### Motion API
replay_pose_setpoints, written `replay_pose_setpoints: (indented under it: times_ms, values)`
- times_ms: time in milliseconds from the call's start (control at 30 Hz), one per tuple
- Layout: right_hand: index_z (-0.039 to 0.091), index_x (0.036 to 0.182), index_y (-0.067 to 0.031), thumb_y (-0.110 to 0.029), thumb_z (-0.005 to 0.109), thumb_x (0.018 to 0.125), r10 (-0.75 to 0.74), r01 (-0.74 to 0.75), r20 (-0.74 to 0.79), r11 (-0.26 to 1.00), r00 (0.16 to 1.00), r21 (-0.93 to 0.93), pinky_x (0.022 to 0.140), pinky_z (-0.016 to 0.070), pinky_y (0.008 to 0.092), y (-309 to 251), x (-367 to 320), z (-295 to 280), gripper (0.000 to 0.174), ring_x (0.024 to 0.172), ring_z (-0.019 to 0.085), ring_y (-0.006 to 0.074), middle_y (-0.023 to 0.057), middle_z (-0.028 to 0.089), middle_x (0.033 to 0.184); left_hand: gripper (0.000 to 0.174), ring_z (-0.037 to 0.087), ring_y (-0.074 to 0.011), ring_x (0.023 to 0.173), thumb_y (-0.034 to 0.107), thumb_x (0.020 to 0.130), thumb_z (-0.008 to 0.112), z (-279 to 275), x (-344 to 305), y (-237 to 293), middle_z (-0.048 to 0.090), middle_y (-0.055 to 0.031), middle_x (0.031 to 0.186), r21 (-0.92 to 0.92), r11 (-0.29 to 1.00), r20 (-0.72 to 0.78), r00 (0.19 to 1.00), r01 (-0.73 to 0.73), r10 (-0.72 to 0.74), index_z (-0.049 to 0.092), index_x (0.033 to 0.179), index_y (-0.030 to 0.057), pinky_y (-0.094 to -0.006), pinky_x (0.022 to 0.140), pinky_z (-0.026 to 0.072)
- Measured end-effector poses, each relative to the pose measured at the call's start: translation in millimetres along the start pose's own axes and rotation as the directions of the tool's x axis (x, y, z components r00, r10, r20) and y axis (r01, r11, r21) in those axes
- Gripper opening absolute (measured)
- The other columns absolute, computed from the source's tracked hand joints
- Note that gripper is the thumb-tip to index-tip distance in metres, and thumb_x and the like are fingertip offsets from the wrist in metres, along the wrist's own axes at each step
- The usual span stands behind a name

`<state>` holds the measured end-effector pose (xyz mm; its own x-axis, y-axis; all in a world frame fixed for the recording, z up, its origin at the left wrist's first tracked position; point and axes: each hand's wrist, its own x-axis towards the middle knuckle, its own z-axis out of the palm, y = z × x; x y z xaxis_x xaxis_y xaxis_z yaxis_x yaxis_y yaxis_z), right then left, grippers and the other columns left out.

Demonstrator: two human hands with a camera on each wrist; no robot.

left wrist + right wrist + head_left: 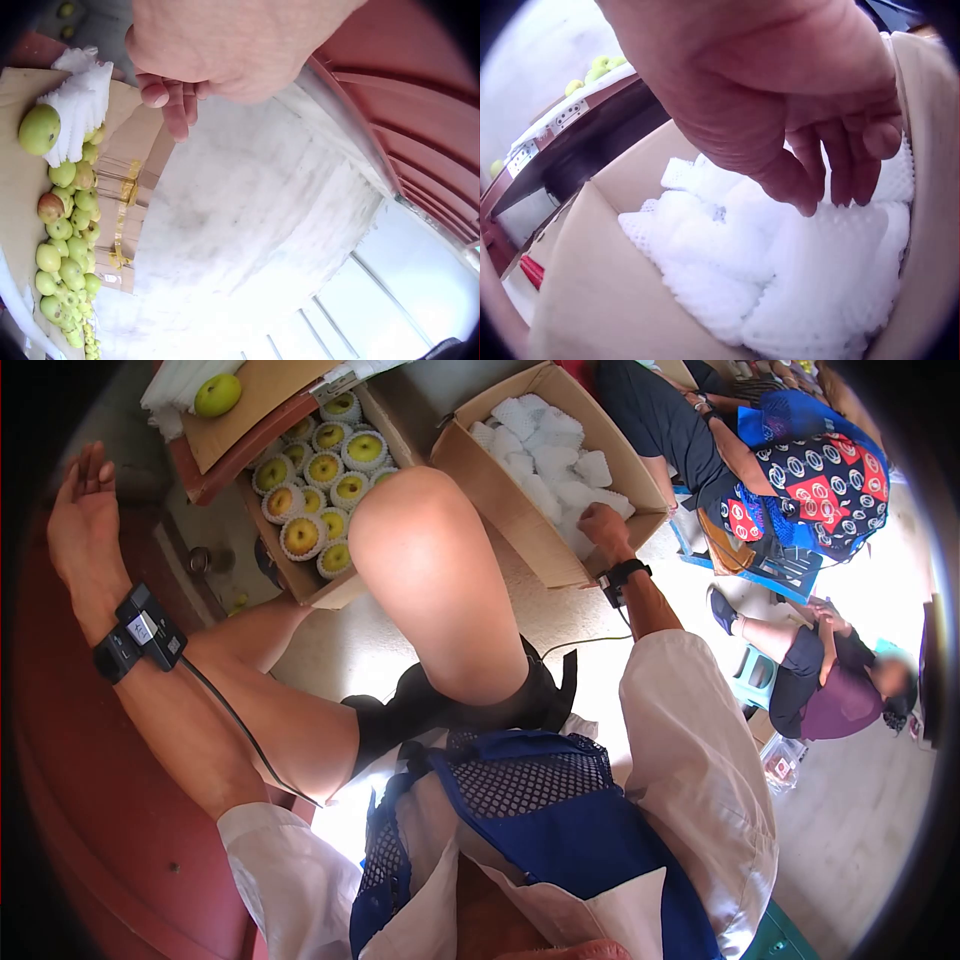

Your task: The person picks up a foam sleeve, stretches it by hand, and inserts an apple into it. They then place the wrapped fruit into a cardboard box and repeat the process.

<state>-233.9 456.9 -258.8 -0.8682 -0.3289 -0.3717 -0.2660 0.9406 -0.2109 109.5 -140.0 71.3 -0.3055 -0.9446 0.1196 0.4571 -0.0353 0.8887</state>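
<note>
My left hand [85, 500] is raised at the far left over a red surface, fingers together and holding nothing. In the left wrist view its fingers [171, 101] hang loosely curled in the air. My right hand [603, 525] reaches into a cardboard box [520, 510] filled with white foam nets [545, 445]. In the right wrist view that hand [832, 172] hovers just over the foam nets [780, 277] with fingers loosely bent and nothing gripped. A second box [300, 575] holds several green pears in foam nets [320, 470].
My bare knee [430, 550] rises between the two boxes. A loose green pear [217, 395] lies on a cardboard flap at the top left. Two people [840, 680] sit at the right, by a blue stool [755, 670]. A red surface [90, 810] fills the left.
</note>
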Motion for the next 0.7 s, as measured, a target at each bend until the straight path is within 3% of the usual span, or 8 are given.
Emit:
replay_pose_setpoints:
  times_ms: [300,400,500,600,700]
  values:
    - [0.067,0.117,-0.0091,-0.031,0.076,0.072,-0.138,0.131,0.095,0.989,0.986,0.074,0.089,0.0509,0.039,-44.3,-30.2,-9.6,0.051,0.1,0.067,0.0313,0.0142,0.071,0.103,0.014,0.061,-0.0312,0.108,0.0,0.102,0.048,-11.2,13.8,-2.2,0.061,-0.0222,0.115,0.002,1.0,0.033,0.999,0.012,-0.012,0.054,0.112,-0.007,-0.0386,0.082,0.0484]
    - [0.067,0.119,-0.0088,-0.028,0.073,0.077,-0.166,0.166,-0.007,0.982,0.986,0.095,0.091,0.0505,0.0402,-50.5,-28.2,-8.6,0.047,0.104,0.066,0.0327,0.0161,0.07,0.108,0.014,0.062,-0.0312,0.108,0.0,0.101,0.05,-7.9,7.9,-1.1,0.062,-0.0217,0.114,0.003,1.0,-0.001,1.0,0.005,-0.005,0.054,0.112,-0.0066,-0.0385,0.082,0.0485]
    - [0.068,0.119,-0.0083,-0.023,0.064,0.085,-0.054,0.105,-0.217,0.967,0.975,0.232,0.094,0.0499,0.0413,-52.8,-7.7,1.8,0.037,0.109,0.065,0.0349,0.0184,0.07,0.114,0.013,0.062,-0.031,0.108,0.0,0.101,0.051,-11.2,15.5,-2.0,0.063,-0.0211,0.114,-0.018,1.0,0.01,1.0,0.02,-0.02,0.055,0.112,-0.006,-0.0385,0.082,0.0489]
    - [0.07,0.116,-0.007,-0.018,0.055,0.088,-0.117,0.211,-0.257,0.902,0.959,0.377,0.096,0.0491,0.0423,-55.8,1.4,2.0,0.033,0.113,0.064,0.0372,0.0206,0.069,0.117,0.014,0.062,-0.0307,0.108,0.0,0.1,0.052,-14.6,16.5,-2.7,0.063,-0.0204,0.114,-0.021,1.0,0.028,0.999,0.02,-0.02,0.054,0.113,-0.0057,-0.0387,0.082,0.049]
    - [0.071,0.114,-0.0064,-0.017,0.052,0.089,-0.223,0.3,-0.235,0.877,0.946,0.375,0.098,0.0487,0.0418,-67.9,9.4,1.2,0.033,0.113,0.064,0.038,0.021,0.07,0.117,0.013,0.062,-0.0301,0.108,-0.001,0.1,0.052,-15.0,16.0,-2.7,0.063,-0.0198,0.115,-0.034,0.999,0.015,1.0,0.021,-0.02,0.055,0.112,-0.0056,-0.0382,0.082,0.0492]
